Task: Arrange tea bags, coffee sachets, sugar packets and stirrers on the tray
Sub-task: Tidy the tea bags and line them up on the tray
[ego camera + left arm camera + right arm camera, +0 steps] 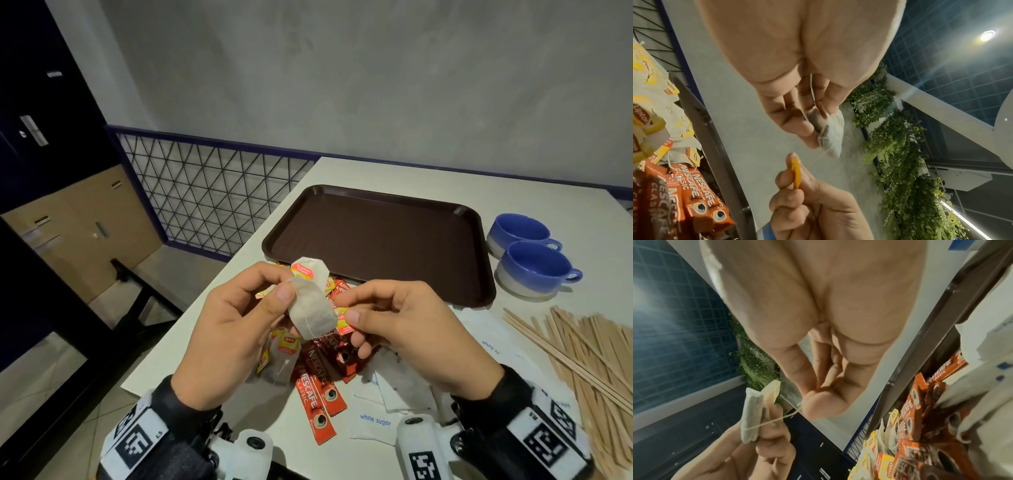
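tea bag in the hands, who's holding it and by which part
The left hand pinches the tea bag by the top of its paper pouch. The right hand pinches the yellow tag at the end of its string.

Grey wall [342, 85], mesh railing [212, 195]

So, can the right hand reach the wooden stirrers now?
Probably not at once. The right hand pinches the yellow tag of the tea bag that the left hand holds. The wooden stirrers lie uncovered on its side.
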Motion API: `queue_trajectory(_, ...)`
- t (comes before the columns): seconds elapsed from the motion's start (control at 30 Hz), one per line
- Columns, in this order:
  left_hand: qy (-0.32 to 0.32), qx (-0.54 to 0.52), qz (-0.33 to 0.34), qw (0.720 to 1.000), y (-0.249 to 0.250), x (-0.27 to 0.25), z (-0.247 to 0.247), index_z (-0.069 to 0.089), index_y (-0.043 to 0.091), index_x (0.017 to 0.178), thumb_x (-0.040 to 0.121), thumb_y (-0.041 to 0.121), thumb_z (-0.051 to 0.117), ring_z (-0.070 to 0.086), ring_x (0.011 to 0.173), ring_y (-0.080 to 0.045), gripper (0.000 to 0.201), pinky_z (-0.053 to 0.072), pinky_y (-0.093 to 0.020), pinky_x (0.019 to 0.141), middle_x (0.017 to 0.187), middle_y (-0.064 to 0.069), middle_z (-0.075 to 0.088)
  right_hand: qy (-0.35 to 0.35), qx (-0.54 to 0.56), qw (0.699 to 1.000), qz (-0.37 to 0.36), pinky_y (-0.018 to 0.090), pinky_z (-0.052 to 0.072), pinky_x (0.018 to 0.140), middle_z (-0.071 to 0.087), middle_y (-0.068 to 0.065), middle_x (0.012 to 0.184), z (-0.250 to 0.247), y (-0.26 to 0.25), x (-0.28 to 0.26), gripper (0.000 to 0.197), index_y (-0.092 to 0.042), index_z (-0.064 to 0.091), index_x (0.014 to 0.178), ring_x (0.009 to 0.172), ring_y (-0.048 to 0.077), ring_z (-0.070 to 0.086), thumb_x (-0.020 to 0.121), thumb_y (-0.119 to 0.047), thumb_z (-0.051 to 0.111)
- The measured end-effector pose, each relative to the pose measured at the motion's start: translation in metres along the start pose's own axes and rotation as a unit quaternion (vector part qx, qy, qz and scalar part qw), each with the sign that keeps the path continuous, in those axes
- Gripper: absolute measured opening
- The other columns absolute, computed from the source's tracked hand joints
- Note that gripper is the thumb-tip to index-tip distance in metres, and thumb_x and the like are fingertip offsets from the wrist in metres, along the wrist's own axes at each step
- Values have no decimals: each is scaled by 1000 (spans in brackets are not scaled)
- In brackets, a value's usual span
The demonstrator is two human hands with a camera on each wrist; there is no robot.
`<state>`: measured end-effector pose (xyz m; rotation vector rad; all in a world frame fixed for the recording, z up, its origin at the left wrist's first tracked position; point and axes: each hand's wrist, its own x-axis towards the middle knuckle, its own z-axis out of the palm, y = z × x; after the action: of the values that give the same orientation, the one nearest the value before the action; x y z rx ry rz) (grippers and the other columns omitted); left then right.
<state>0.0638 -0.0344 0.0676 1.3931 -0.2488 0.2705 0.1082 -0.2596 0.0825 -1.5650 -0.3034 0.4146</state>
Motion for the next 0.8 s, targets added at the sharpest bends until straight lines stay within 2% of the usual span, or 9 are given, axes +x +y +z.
queue_trajectory(0.13, -15, 6, 5, 1000, 1, -1, -1, 70, 8, 98, 87, 50, 77, 55, 80, -32, 44, 45, -52, 80, 85, -12, 63, 4, 29, 1000, -10, 38, 61, 70, 71, 28, 84, 1, 1, 1, 19, -8, 80, 101, 69, 32, 71, 92, 6, 70)
queue_trajectory(0.23, -45, 41, 4, 998, 2, -2, -1, 70, 8, 97, 92, 42, 72, 57, 78, -34, 35, 46, -53, 77, 84, -17, 63, 4, 47, 999, -20, 35, 62, 71, 71, 30, 87, 1, 0, 1, 18, -6, 78, 97, 74, 36, 74, 93, 8, 67)
queue_trajectory(0.3, -62, 79, 4, 995, 2, -2, -2, 70, 6, 97, 94, 34, 67, 60, 76, -33, 28, 49, -47, 75, 85, -18, 65, 6, 46, 998, -31, 35, 61, 70, 72, 30, 85, 0, -1, 0, 16, -5, 76, 96, 73, 37, 74, 94, 8, 66)
queue_trajectory(0.43, -82, 122, -2, 989, 1, -3, -2, 70, 4, 98, 96, 26, 65, 61, 77, -29, 23, 53, -35, 71, 87, -16, 66, 17, 26, 998, -56, 41, 58, 72, 73, 25, 81, -3, -2, -1, 17, -7, 75, 94, 73, 34, 71, 96, 6, 64)
queue_trajectory(0.5, -84, 128, -9, 988, 0, -4, 0, 71, 5, 98, 95, 30, 66, 63, 78, -30, 26, 55, -34, 71, 88, -16, 67, 19, 20, 997, -69, 38, 55, 69, 72, 20, 78, -5, -2, 0, 18, -8, 75, 93, 72, 31, 68, 95, 6, 65)
queue_trajectory(0.6, -80, 132, -28, 988, 0, -4, 2, 72, 9, 99, 92, 36, 67, 64, 77, -24, 29, 54, -34, 71, 87, -15, 68, 22, 23, 995, -90, 32, 52, 65, 68, 15, 75, -5, -2, 0, 15, -8, 75, 93, 69, 25, 64, 93, 5, 67)
queue_trajectory(0.7, -77, 184, -27, 980, 0, -5, 4, 74, 16, 100, 91, 42, 67, 64, 76, -31, 28, 53, -44, 70, 87, -9, 69, 22, 50, 993, -103, 35, 55, 67, 68, 15, 77, -4, -3, -2, 15, -5, 76, 98, 71, 30, 64, 93, 7, 68)
queue_trajectory(0.8, -91, 242, 4, 966, 2, -5, 6, 75, 20, 97, 94, 42, 66, 63, 79, -25, 23, 53, -44, 73, 88, -3, 69, 31, 57, 991, -113, 34, 59, 68, 70, 16, 79, -2, -5, -4, 16, -3, 77, 100, 71, 30, 69, 90, 8, 70)
